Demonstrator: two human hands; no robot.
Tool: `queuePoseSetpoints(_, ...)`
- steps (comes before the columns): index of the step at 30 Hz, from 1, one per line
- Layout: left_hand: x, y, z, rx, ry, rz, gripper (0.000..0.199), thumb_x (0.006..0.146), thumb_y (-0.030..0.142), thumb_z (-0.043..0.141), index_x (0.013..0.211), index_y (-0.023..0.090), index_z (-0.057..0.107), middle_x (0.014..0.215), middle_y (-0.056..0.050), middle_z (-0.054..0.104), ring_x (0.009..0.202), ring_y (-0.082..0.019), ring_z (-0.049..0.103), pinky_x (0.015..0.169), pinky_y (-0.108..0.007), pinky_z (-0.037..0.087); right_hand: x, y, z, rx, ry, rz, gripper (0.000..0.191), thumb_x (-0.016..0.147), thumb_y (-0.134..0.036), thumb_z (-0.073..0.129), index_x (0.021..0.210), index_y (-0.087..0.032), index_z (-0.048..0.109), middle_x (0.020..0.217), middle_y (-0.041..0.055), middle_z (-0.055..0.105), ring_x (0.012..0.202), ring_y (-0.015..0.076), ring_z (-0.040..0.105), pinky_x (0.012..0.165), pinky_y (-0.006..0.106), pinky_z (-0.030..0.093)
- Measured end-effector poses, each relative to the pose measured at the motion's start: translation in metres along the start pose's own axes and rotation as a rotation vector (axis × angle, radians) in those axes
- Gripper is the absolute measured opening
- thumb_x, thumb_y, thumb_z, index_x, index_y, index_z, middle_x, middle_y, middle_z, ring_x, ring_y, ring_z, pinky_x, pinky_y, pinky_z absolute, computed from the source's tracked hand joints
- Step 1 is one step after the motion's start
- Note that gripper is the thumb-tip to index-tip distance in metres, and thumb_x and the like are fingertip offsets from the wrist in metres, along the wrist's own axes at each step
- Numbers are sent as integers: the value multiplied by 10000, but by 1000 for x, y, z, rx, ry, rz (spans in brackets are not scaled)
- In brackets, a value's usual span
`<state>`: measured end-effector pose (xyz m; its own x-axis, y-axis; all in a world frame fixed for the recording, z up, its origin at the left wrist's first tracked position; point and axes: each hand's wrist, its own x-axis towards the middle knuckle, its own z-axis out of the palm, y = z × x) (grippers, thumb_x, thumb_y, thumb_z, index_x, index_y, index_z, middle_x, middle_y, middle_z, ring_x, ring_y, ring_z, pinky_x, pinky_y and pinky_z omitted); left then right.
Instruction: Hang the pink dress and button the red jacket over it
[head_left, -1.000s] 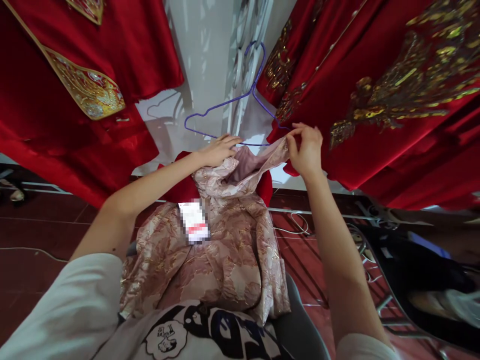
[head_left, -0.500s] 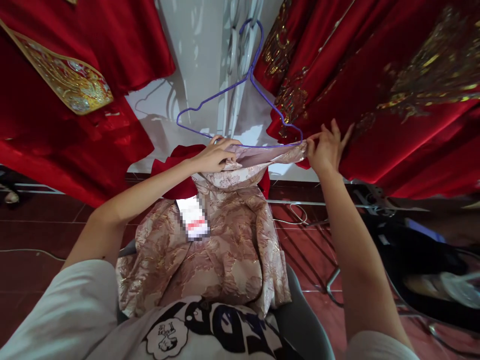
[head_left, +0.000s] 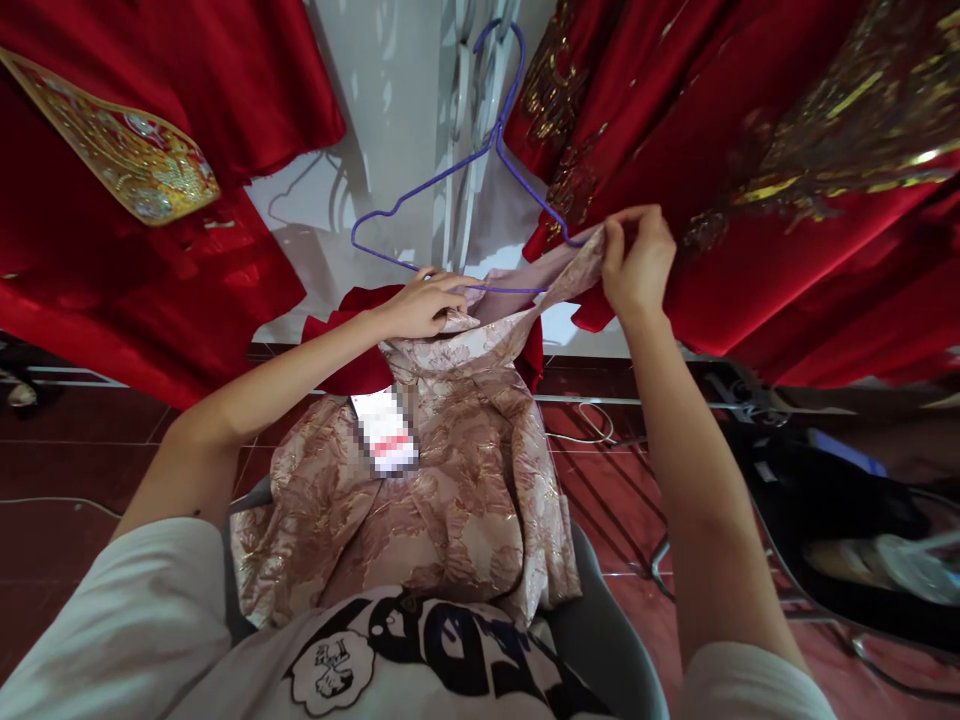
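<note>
A pink and gold brocade garment (head_left: pixel 450 500) lies over my lap, with a white tag (head_left: pixel 386 435) on its left part. My left hand (head_left: pixel 427 303) is closed on the upper edge of the garment, beside the lower bar of a purple hanger (head_left: pixel 442 178). Pinched in my right hand (head_left: pixel 637 255) is the garment's upper right corner, lifted over the right end of the hanger, which the cloth hides. The hanger's hook is up at a white metal rack.
Red garments with gold decoration hang at the left (head_left: pixel 255 90) and right (head_left: pixel 705 200). A white rack post (head_left: pixel 469 120) stands between them. A black chair (head_left: pixel 817 510) with things on it is at the right. A cable (head_left: pixel 600 430) lies on the red tiled floor.
My right hand has moved up and slightly left, pulling the garment's corner up over the hanger's right end. Its spread fingers have folded in. My left hand has barely moved.
</note>
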<state>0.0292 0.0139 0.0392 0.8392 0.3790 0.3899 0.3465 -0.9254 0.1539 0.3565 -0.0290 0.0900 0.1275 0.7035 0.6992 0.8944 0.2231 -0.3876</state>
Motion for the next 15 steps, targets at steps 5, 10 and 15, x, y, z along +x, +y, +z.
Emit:
queuePoseSetpoints(5, 0, 12, 8, -1, 63, -17, 227, 872, 110, 548, 977, 222, 715, 1550, -60, 537, 1409, -308, 513, 1196, -585, 292, 24, -44, 25, 136, -15, -57, 110, 1051, -237, 412, 1068, -245, 520, 1170, 120, 673, 1068, 250, 620, 1026, 401, 461)
queuePoseSetpoints(10, -8, 3, -1, -37, 301, -141, 364, 848, 50, 462, 1106, 219, 655, 1326, -95, 652, 1256, -249, 602, 1108, -483, 443, 21, -34, 44, 127, -57, -23, 265, 1105, -390, 280, 1187, -264, 499, 1169, 98, 650, 1054, 229, 635, 1008, 381, 482)
queuePoseSetpoints(15, -10, -14, -22, -69, 406, -349, 327, 833, 72, 449, 1065, 216, 628, 1022, -46, 716, 988, -190, 677, 896, -339, 532, 19, -17, 56, 119, -53, -39, 456, 1092, -536, 193, 1328, -291, 497, 1168, 92, 655, 1152, 254, 656, 1035, 433, 515)
